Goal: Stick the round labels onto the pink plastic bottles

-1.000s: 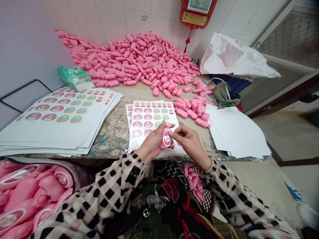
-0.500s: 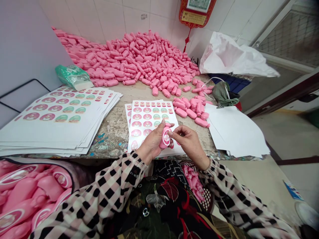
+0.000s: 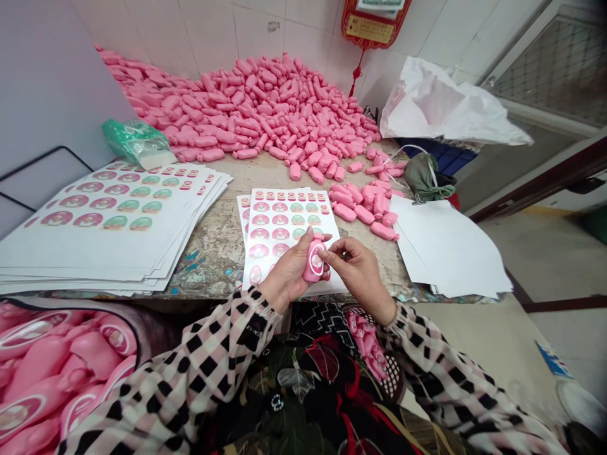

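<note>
Only the view shifts slightly: the left hand (image 3: 294, 272) stays wrapped around a pink bottle (image 3: 313, 263) above the table's (image 3: 208, 253) near edge, the right hand (image 3: 359, 268) touching its label (image 3: 316, 260), whether pinching is unclear, with a bag (image 3: 154, 325) of labelled bottles (image 3: 42, 404) and a basket (image 3: 394, 378) of pink pieces (image 3: 367, 347) below.

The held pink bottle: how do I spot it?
On the worktable, in front of the bottle heap, lies a sticker sheet. Over it, the left hand holds the bottle, right hand at its front. Unlike loose bottles nearby, it bears an oval label.
</note>
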A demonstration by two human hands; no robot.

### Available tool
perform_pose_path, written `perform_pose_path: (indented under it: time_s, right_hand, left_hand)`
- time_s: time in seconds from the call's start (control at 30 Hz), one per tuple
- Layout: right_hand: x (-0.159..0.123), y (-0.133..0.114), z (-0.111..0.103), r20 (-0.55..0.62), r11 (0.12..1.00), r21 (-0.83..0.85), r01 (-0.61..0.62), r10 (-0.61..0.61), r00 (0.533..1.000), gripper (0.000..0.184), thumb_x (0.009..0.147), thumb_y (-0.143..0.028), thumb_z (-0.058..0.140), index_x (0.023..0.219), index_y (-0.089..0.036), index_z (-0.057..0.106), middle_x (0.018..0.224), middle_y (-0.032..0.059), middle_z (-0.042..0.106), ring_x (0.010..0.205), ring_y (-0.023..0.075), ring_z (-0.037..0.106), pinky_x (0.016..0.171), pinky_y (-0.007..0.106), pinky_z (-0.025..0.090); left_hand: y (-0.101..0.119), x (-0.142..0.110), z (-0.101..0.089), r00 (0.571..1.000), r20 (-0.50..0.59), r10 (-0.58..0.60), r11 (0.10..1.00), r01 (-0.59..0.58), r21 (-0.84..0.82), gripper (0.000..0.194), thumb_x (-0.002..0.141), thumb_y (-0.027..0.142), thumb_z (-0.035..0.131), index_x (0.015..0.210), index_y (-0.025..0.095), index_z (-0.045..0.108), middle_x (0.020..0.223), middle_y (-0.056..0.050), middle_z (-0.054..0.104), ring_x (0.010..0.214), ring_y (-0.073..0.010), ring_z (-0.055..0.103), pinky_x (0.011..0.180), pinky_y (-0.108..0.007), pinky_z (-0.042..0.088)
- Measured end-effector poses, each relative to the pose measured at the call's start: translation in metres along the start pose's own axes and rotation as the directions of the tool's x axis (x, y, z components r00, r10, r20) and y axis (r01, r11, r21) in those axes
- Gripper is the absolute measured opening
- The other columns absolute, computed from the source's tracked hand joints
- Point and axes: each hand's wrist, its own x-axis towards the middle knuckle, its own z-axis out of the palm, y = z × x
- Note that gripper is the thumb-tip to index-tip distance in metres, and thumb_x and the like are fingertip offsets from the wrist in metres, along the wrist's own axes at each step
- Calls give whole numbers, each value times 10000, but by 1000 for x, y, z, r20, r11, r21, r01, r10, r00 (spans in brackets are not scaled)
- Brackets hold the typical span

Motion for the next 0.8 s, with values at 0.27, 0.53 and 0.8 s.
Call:
perform_pose_path:
  time_s: [0.27,0.53,0.8]
  right_hand:
    - [0,-5,-11,104,981,-187,44,-24,994,283,800,-496,553,765,-220,602,620,-18,606,570,123,519,549,250,351]
    - [-1,-13,-18,127,947,-314,71,-32,991,293,801,-513,546,758,-230,607,571,-28,603,546,122,500,528,249,302]
    - [-1,-13,-21,177,935,-342,92,-32,984,291,812,-501,536,839,-224,619,708,1,655,657,148,557,587,255,349]
  left_hand:
    - [2,-3,1,1000,29,0,1000,0,0,402,831,485,493,1053,156,555,671,-10,553,482,-93,524,458,-236,465]
    - [1,-5,3,999,35,34,999,-35,37,441,793,502,543,1060,153,574,735,-23,562,529,-91,530,479,-232,447]
    - [2,-11,5,995,46,88,981,-95,170,324,745,254,621,1053,170,565,824,-15,564,594,-91,553,506,-224,432]
